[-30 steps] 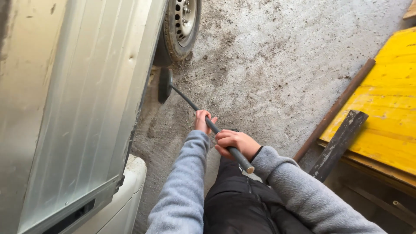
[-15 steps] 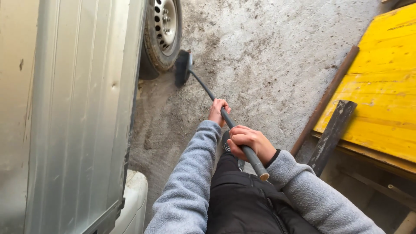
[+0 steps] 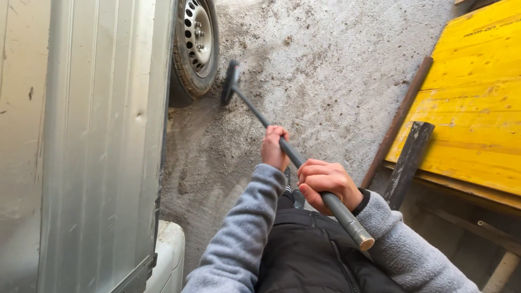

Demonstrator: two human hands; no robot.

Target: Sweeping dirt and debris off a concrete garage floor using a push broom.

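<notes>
Both fists wrapped tight round a grey broom handle (image 3: 304,168): left hand (image 3: 274,147) higher up, right hand (image 3: 325,183) nearer the end. Brush head (image 3: 230,81) on gritty concrete, just beside the van wheel (image 3: 196,40), upper left.

A broom handle (image 3: 293,157) runs from the lower right up toward the upper left, its brush head (image 3: 230,81) on the concrete floor (image 3: 325,65), just beside the van wheel (image 3: 196,46). The left hand (image 3: 274,147) sits further up the handle, the right hand (image 3: 325,182) behind it, nearer the handle's end. The van's side panel (image 3: 97,141) fills the left. At right, a formwork board (image 3: 477,108) lies on what seem to be timbers, with a pipe (image 3: 399,119) along its left edge and a flat bar (image 3: 408,163) leaning just beside it.
</notes>
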